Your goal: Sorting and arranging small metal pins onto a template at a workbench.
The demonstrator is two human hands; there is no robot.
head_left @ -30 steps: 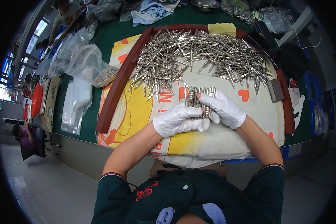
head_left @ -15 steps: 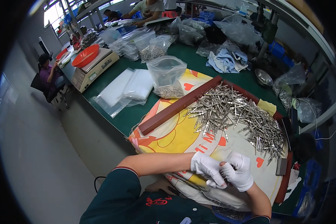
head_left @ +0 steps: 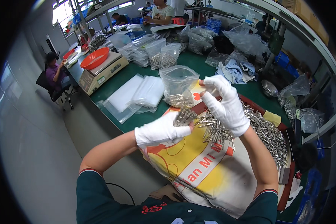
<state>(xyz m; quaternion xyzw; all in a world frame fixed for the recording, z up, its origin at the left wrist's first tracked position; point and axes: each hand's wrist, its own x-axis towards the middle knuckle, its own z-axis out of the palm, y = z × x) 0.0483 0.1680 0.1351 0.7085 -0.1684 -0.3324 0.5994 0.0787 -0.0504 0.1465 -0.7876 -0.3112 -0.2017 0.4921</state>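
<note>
My left hand (head_left: pixel 158 131), in a white glove with bare fingertips, is closed round a bundle of slim metal bits (head_left: pixel 184 116), their ends facing up. My right hand (head_left: pixel 227 108), gloved the same way, is raised over the pile with thumb and fingers curved apart, and I see nothing between them. Just left of it, an open zip bag (head_left: pixel 179 80) stands upright with metal bits in its bottom. A large heap of loose metal bits (head_left: pixel 267 130) lies on the printed yellow and white cloth (head_left: pixel 209 179), partly hidden behind my right hand and forearm.
Flat clear bags (head_left: pixel 138 93) lie stacked to the left. Beyond them stands a weighing scale (head_left: pixel 100 76) with an orange dish (head_left: pixel 95 58). Filled bags (head_left: pixel 170 56), blue rags (head_left: pixel 235 71) and a metal bowl (head_left: pixel 269 88) sit farther back. Other people (head_left: pixel 162 13) sit beyond.
Both hands have moved up and away from my body and drawn apart. The left now carries the bundle toward the zip bag; the right has opened and risen beside it.
</note>
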